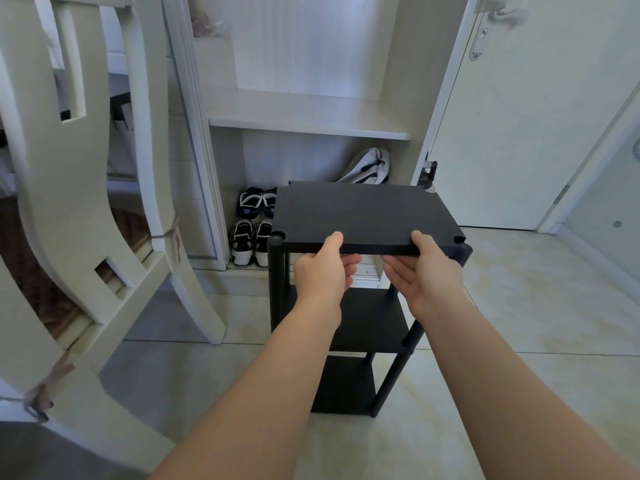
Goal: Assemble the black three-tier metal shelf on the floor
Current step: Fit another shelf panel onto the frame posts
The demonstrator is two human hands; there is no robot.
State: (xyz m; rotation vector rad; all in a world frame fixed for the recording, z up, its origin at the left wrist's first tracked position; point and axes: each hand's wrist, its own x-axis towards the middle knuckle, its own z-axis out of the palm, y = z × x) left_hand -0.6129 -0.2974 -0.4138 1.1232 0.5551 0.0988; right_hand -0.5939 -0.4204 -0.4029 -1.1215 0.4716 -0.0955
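At far left is a pale chair point(69, 202), then two pairs of shoes point(252, 225) in the open closet. Our left hand point(322, 270) pinches the near edge of the top board point(367, 213), thumb above, fingers below; our right hand point(427, 271) clamps the same edge likewise. The board lies across the posts of the black shelf point(398, 368), which stands on the tile floor point(519, 323) before the closet. A white door point(519, 133) is at right.

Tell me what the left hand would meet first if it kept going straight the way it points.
Most likely the top panel: the left hand pinches its front edge, thumb above, fingers below, so that edge blocks it.
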